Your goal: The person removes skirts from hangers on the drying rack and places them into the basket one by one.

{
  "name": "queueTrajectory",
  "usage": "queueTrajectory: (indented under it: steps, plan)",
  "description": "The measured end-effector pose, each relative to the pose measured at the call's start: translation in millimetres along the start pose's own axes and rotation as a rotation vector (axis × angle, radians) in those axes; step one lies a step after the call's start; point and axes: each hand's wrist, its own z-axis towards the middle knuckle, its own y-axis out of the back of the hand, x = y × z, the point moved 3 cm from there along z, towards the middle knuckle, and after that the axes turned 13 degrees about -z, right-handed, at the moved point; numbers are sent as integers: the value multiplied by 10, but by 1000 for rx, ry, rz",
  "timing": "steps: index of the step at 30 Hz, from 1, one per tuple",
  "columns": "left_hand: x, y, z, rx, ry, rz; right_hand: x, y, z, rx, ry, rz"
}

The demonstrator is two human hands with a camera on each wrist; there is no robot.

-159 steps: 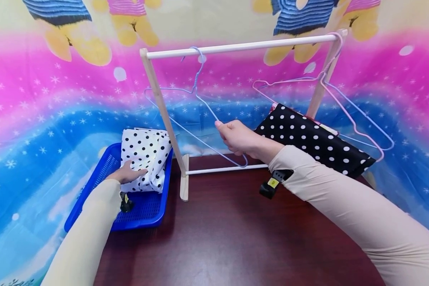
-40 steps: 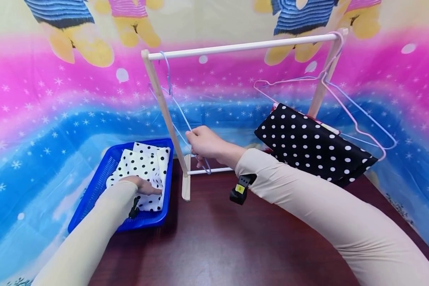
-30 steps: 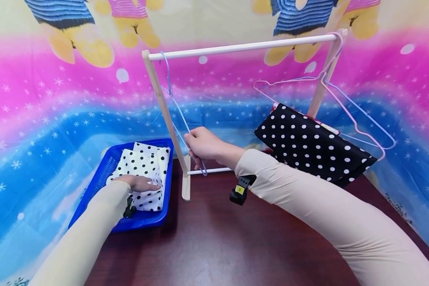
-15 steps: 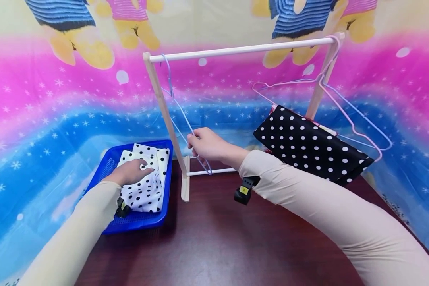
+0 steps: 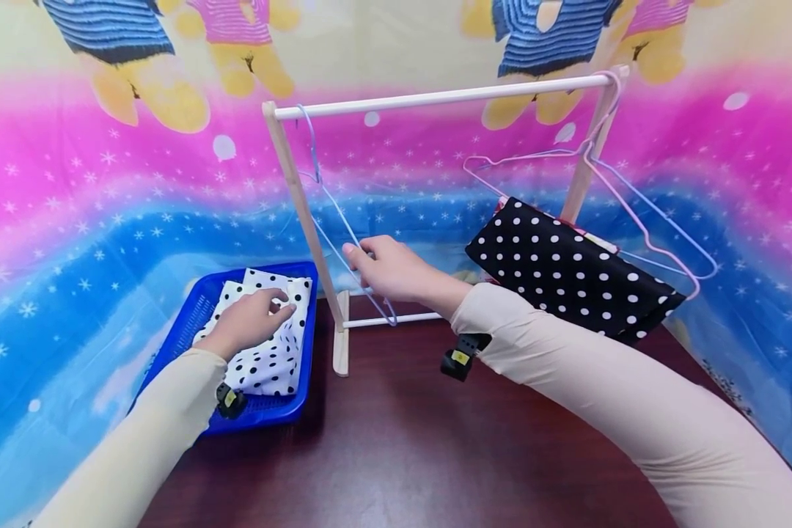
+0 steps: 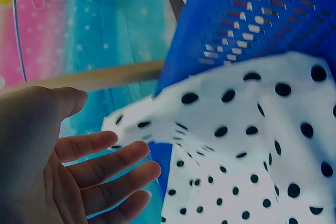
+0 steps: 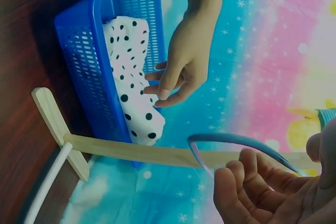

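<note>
My right hand holds the side of a light-blue clothes hanger, its fingers curled at the wire in the right wrist view. The hanger's hook is over the rack's white rail, near the left post, and its body is turned at an angle. My left hand hovers over a folded white cloth with black dots, which lies in a blue basket. In the left wrist view its fingers are spread, with nothing between them.
A black cloth with white dots hangs folded over a pink hanger at the rack's right end. Another blue hanger hangs behind it. The rack and basket stand on a dark brown table, with a patterned curtain behind.
The right hand has slid the blue hanger left along the rail to the left post. The left hand pressed the white cloth lower into the basket, then moved up over it.
</note>
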Motion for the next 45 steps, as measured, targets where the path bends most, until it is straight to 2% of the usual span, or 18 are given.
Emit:
queueTrajectory:
  steps: [5, 14, 25, 31, 40, 45]
  plan:
    - [-137, -22, -57, -25, -15, -19, -26, 99, -65, -32, 25, -79]
    - [-313, -67, -115, -52, -45, -71, -117, 190, -149, -66, 29, -117]
    - [-462, -153, -181, -80, -86, -103, -224, 197, -229, -125, 48, -149]
    - [-538, -219, -193, -98, -109, -129, -315, 197, -277, -137, 49, -138]
    - [-615, -334, -233, -112, -144, -140, -464, 199, -361, -137, 26, -61]
    - [-660, -392, -258, -99, -154, -155, -552, 194, -414, -155, 26, -57]
